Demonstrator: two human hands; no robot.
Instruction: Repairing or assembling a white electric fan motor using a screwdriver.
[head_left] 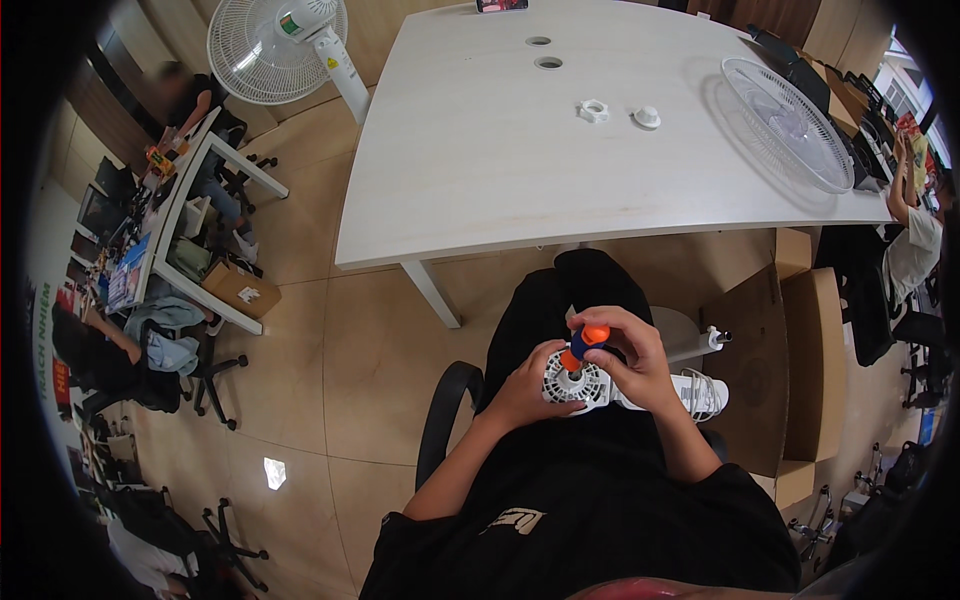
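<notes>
A white fan body lies across my lap, its round slotted motor housing (566, 390) toward my left. My left hand (520, 390) is closed round the side of that housing. Held in the fingers of my right hand (642, 365) is an orange and blue screwdriver (588, 343), tilted, with its lower end at the middle of the housing. Whether its tip sits in a screw is too small to tell. A bundled white cord (706, 396) lies by the body's other end. Beside my right hand is a white part with a metal tube (690, 342).
On the white table (480, 180) ahead are a white ring nut (593, 111), a white knob (647, 118) and a fan grille (785, 125). An open cardboard box (745, 375) stands at my right. Another fan (275, 50) is behind the table's left edge. People sit on both sides.
</notes>
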